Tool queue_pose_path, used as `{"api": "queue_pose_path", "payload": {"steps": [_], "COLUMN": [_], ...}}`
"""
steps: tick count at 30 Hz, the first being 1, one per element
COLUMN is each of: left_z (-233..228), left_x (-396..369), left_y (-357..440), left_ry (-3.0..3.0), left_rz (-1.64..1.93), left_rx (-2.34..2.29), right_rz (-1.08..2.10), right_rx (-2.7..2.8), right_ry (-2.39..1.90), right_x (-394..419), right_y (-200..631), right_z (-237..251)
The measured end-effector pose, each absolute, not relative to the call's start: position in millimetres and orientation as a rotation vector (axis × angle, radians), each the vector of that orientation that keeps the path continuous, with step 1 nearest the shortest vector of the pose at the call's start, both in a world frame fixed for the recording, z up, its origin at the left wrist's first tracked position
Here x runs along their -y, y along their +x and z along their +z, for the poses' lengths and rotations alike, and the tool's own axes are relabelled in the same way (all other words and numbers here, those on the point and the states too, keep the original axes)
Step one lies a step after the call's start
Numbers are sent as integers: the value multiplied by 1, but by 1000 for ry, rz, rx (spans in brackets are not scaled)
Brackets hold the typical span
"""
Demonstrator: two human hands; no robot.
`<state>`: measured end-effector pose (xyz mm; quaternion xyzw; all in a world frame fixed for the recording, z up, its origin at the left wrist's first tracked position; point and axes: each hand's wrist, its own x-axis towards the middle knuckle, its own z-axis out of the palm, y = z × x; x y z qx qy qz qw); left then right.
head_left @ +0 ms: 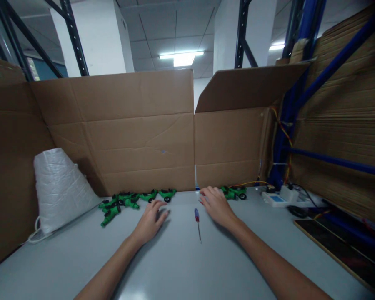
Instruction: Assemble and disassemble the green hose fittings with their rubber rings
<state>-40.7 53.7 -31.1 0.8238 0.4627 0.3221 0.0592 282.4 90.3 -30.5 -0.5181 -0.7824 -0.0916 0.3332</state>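
left hand [150,220]: empty, palm down, fingers spread on the table [181,266] | right hand [217,205]: flat, empty | screwdriver [197,223]: between hands, untouched | green toy cars [134,200]: just beyond left fingertips | green car [236,192]: beside right hand

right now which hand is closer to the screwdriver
Right. The right hand rests just right of the screwdriver; the left hand lies farther off on its left.
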Motion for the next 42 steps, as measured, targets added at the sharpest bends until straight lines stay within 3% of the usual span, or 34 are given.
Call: {"api": "queue_pose_path", "payload": {"steps": [13,29,35,42], "left_z": [-44,-19,-14,-14], "left_x": [-69,-47,-39,-33], "left_y": [-35,-27,-28,-24], "left_ry": [2645,2500,2501,2441], "left_rz": [699,1075,952,1050], "left_rx": [-1484,-1357,-1380,-1326], "right_rz": [-84,-69,29,104], "right_rx": [2178,2117,2134,2261], "right_ry": [-1218,-1288,-1302,-1353], "right_x": [-68,-69,-66,-57], "right_y": [246,259,258,253], "right_z": [-34,-26,-23,-25]}}
